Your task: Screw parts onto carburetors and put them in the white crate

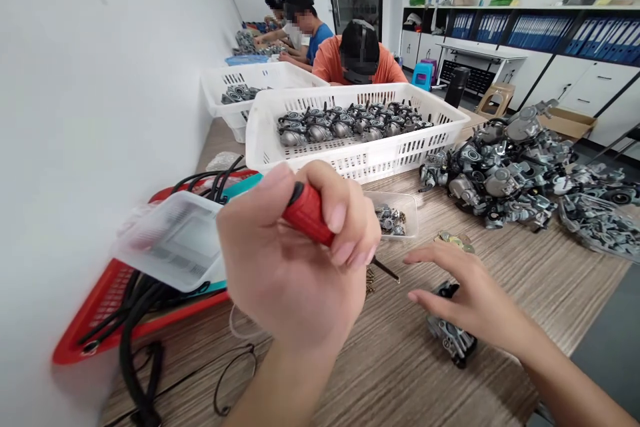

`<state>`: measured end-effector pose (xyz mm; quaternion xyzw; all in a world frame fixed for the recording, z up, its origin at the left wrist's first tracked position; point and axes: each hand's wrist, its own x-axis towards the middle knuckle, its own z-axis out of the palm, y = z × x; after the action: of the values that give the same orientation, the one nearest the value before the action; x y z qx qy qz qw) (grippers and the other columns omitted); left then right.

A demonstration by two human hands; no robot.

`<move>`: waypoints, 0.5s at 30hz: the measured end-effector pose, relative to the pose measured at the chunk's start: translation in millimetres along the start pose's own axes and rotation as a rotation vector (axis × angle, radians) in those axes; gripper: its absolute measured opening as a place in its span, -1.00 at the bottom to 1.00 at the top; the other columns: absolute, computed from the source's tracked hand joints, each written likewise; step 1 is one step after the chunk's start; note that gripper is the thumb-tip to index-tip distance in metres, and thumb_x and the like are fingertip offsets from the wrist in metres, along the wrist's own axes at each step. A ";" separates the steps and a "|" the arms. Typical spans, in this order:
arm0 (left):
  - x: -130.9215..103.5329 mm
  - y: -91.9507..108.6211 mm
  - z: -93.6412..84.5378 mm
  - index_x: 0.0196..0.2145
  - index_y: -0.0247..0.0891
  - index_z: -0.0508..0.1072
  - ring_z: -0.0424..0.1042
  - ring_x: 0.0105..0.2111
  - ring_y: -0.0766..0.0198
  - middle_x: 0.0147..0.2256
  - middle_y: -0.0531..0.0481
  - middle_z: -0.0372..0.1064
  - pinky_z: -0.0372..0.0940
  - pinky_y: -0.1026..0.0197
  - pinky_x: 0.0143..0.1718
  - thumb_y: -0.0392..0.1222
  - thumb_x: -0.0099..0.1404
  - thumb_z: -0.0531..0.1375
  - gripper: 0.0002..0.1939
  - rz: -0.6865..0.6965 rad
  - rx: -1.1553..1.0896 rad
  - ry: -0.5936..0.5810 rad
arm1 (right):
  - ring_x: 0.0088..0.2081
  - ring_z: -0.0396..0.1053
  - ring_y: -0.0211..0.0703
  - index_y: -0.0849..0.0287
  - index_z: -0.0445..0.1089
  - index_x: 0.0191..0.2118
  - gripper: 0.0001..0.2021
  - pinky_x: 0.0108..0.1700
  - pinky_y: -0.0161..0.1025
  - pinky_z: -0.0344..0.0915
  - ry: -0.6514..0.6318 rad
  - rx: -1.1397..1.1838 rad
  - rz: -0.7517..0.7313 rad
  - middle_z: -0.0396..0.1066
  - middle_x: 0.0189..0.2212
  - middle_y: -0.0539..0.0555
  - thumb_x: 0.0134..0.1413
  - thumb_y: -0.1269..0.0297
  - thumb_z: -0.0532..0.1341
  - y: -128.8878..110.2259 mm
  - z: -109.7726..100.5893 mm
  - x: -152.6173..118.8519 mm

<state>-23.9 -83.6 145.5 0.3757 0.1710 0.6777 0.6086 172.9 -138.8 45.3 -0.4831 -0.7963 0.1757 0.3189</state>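
I stand in the room and look at two hands over the bench [400, 373]. Think of the left hand [295, 253] as the middle of a clock. It is curled tight around a screwdriver [311, 215]. The handle is bright red and has a black end. Its thin dark rod pokes out below the fingers and points to 4 o'clock, down to a small shiny tip.

The right hand [473, 293] is at 4 o'clock, with its fingers and thumb spread and nothing gripped. Under it, on the bench, is a lumpy metal part [453, 340]. It is grey, with black bits at both ends. I can't tell if the hand touches it.

Little gold screws [370, 280] are close by at 4 o'clock. A clear box [411, 217] of small metal bits is at 2 o'clock, and flat round discs [455, 240] lie at 3 o'clock. A big heap of grey parts [505, 180] is at 2 o'clock.

More parts sit in rows in a white basket [385, 152] at 1 o'clock. A red basket [107, 273] with black tubes is at 9 o'clock. Far off, blue folders [540, 30] at 2 o'clock have pale labels, too small to read.
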 end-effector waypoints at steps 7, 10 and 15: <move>-6.0 7.7 -1.8 -0.70 -0.25 0.35 0.02 -0.75 0.43 -0.71 0.10 -0.04 0.05 0.28 -0.72 -0.10 0.54 -0.16 -0.32 0.013 0.014 0.003 | -0.14 0.62 -0.22 0.03 0.57 -0.15 -0.92 -0.01 -0.26 0.46 -0.100 0.298 0.050 0.68 -0.18 -0.10 0.32 0.20 0.42 -4.6 9.9 20.8; -4.5 7.5 -1.1 -0.71 -0.26 0.34 0.03 -0.76 0.44 -0.69 0.09 -0.02 0.06 0.28 -0.73 -0.14 0.55 -0.20 -0.30 0.019 0.017 0.038 | -0.25 0.60 -0.29 0.06 0.60 -0.22 -0.92 -0.10 -0.34 0.46 -0.125 0.430 0.115 0.68 -0.28 -0.10 0.32 0.21 0.42 -2.7 12.2 22.0; -3.3 8.4 0.4 -0.72 -0.25 0.30 0.03 -0.77 0.44 -0.70 0.07 -0.01 0.05 0.28 -0.74 -0.14 0.56 -0.28 -0.26 0.010 0.020 0.064 | -0.33 0.57 -0.28 0.11 0.62 -0.26 -0.87 -0.18 -0.37 0.49 -0.113 0.504 0.176 0.65 -0.38 -0.07 0.28 0.19 0.44 -2.2 12.4 22.7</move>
<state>-29.6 -88.5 150.5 0.3605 0.1954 0.6906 0.5957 155.6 -119.5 45.2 -0.4452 -0.6989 0.4220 0.3678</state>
